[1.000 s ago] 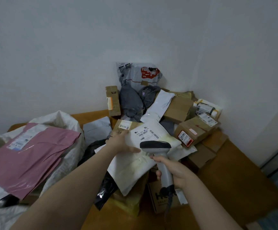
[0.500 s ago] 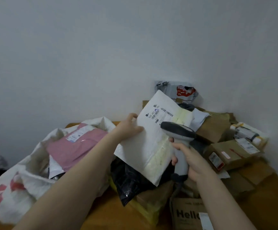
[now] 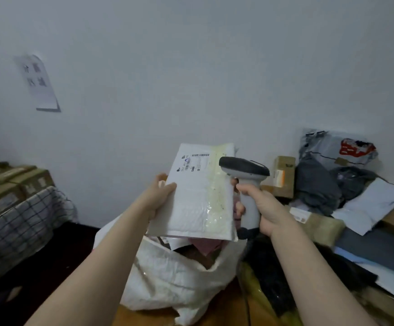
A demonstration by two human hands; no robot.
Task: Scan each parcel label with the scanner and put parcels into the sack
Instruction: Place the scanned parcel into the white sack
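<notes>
The sack (image 3: 179,278) stands nearest, on the table (image 3: 224,309), with its mouth open directly below the work. Above it, the left hand (image 3: 159,198) grips the left edge of the white padded parcel (image 3: 191,208), thumb on the front face and fingers behind. The parcel is held in the air, face toward the camera, tilted slightly back. The right hand (image 3: 270,208) is wrapped firmly round the handle of the scanner (image 3: 245,171), whose nose points left and sits just beside the parcel's right edge.

The step in hand appears to be the scan. The label (image 3: 192,162) lies in the upper part of the face, above and left of the scanner nose.

1. Hold the parcel flat; a bowed face may distort the barcode.
2. Draw the scanner back from the edge and turn its nose onto the label.
3. Keep the thumb off the print.
4. Release over the sack mouth only after a confirmed read.

The pile of parcels (image 3: 327,191) waits farther right, against the wall.
</notes>
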